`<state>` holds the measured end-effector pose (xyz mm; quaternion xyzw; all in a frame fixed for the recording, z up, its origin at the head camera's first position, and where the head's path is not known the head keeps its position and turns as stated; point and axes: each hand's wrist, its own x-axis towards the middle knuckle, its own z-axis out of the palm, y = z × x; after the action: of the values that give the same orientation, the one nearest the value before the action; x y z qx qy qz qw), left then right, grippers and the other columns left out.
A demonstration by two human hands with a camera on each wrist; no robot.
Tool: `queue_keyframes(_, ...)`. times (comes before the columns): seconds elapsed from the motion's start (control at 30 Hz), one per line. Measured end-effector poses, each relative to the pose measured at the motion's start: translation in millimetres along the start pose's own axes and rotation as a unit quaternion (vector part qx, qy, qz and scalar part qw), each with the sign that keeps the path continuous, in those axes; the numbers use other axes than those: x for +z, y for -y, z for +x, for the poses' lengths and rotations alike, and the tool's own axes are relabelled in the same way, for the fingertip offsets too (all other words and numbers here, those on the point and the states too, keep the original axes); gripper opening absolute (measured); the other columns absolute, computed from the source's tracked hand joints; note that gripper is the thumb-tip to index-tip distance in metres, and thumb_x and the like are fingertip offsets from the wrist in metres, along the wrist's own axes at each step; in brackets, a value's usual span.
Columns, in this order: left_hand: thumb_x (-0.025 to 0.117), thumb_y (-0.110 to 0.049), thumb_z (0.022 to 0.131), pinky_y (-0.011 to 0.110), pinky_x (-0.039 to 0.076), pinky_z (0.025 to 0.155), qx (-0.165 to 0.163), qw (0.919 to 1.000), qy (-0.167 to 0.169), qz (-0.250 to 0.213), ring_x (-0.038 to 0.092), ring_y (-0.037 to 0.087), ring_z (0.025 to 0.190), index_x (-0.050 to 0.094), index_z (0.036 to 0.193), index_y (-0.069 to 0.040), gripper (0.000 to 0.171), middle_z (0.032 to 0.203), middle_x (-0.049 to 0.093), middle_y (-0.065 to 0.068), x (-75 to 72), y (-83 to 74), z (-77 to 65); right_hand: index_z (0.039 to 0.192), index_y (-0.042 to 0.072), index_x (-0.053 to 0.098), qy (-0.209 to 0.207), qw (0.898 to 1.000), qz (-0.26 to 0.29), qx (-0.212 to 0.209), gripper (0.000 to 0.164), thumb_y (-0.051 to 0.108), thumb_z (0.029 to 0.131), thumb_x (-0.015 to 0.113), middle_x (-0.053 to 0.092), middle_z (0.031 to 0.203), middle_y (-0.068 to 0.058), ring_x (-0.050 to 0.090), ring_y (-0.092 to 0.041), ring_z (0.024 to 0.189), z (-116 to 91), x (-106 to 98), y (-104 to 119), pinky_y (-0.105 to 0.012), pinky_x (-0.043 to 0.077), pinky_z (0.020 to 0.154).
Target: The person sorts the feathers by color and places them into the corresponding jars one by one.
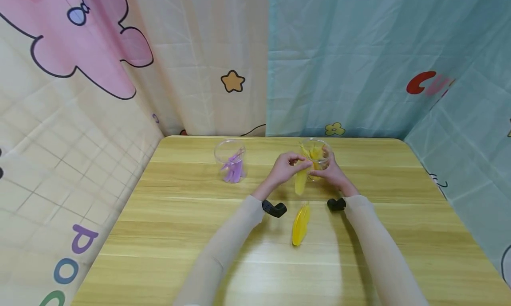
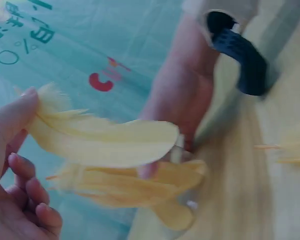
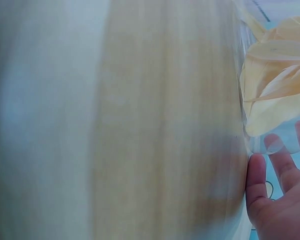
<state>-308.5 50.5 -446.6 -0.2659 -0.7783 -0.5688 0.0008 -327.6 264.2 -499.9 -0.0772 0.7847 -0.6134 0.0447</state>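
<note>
My left hand [image 1: 284,168] pinches a pale yellow feather [image 2: 105,142] by its quill end between thumb and forefinger. The feather's broad tip points down in the head view, just left of a clear plastic cup [image 1: 329,160]. Several yellow feathers [image 2: 125,187] stand in that cup. Around the cup's right side curl the fingers of my right hand [image 1: 336,176], holding it; in the right wrist view the fingertips [image 3: 273,142] press near its base. Nearer me on the table lies a bunch of deeper yellow feathers [image 1: 301,225].
Left of the hands, a second clear cup [image 1: 220,157] holds purple feathers [image 1: 234,169]. Both cups stand toward the back of the wooden table [image 1: 171,235]. A printed curtain [image 1: 207,40] hangs behind and along the sides.
</note>
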Motion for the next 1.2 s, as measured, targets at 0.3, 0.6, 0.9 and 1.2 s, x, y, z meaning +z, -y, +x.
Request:
queue_keyframes(0.3, 0.067, -0.011, 0.089, 0.019, 0.036, 0.06, 0.065, 0.9798, -0.105, -0.157, 0.041, 0.006, 0.068, 0.067, 0.102, 0.007, 0.023, 0.081, 0.055, -0.009, -7.4, -39.6, 30.2, 0.148, 0.014, -0.003, -0.01, 1.0, -0.013, 0.002, 0.108, 0.012, 0.078, 0.079, 0.011, 0.15, -0.023, 0.023, -0.037, 0.133, 1.0, 0.5, -3.6, -0.049, 0.015, 0.111)
queue_keyframes(0.6, 0.071, -0.009, 0.085, 0.021, 0.031, 0.061, 0.12, 0.9784, -0.14, -0.094, 0.041, 0.008, 0.07, 0.074, 0.096, -0.001, 0.014, 0.077, 0.051, -0.004, 14.1, -28.8, 52.8, 0.149, 0.017, -0.005, -0.009, 0.999, -0.042, 0.004, 0.112, 0.022, 0.077, 0.081, 0.008, 0.149, -0.025, 0.021, -0.041, 0.133, 0.0, 1.0, -6.5, -0.054, 0.016, 0.109)
queue_keyframes(0.9, 0.075, -0.024, 0.082, 0.023, 0.029, 0.065, 0.1, 0.9888, -0.109, 0.018, 0.041, 0.019, 0.077, 0.076, 0.101, -0.012, 0.022, 0.081, 0.052, 0.005, 24.8, 1.6, 50.2, 0.149, 0.018, -0.005, -0.009, 0.999, -0.05, -0.005, 0.109, 0.019, 0.079, 0.079, 0.001, 0.153, -0.019, 0.013, -0.041, 0.136, 1.9, 0.1, -5.6, -0.058, 0.015, 0.108)
queue_keyframes(1.2, 0.078, -0.023, 0.079, 0.024, 0.029, 0.065, 0.116, 0.9832, -0.133, 0.047, 0.043, 0.03, 0.078, 0.073, 0.107, -0.015, 0.03, 0.076, 0.046, 0.009, 16.2, 18.8, 29.0, 0.147, 0.011, 0.003, -0.011, 1.0, -0.017, -0.021, 0.103, 0.011, 0.077, 0.08, 0.016, 0.147, -0.022, 0.024, -0.038, 0.131, 2.3, 1.0, -5.5, -0.051, 0.021, 0.108)
